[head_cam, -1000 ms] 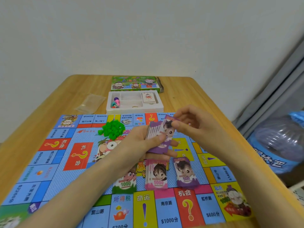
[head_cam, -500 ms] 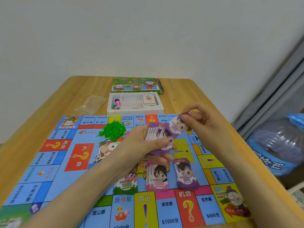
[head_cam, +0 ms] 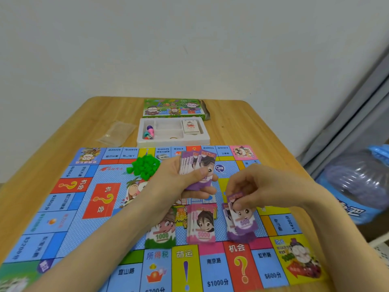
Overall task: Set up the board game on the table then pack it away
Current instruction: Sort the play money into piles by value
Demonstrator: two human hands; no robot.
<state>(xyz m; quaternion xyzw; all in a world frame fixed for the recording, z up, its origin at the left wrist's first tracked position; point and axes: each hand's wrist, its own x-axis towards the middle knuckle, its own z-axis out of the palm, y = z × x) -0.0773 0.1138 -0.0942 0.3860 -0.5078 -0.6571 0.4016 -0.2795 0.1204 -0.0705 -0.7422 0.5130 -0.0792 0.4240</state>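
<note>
We log the game board [head_cam: 84, 207] flat on the wooden table [head_cam: 242, 123]. The left hand [head_cam: 185, 175] grips a fan of purple notes [head_cam: 197, 165] over the board's centre, thumb across the top note. At 4 o'clock of it, the right hand [head_cam: 259, 190] pinches a single 500 note [head_cam: 242, 216], which touches the 500 pile [head_cam: 242, 232]. At 9 o'clock of that pile lie the 5000 pile [head_cam: 202, 226], then the 1000 pile [head_cam: 162, 232]. The green houses [head_cam: 144, 168] are heaped at 9 o'clock of the fan. The white tray [head_cam: 174, 141] sits at 12 o'clock beyond the board, with the box lid [head_cam: 172, 108] behind it and a clear bag [head_cam: 117, 131] at its 9 o'clock.
</note>
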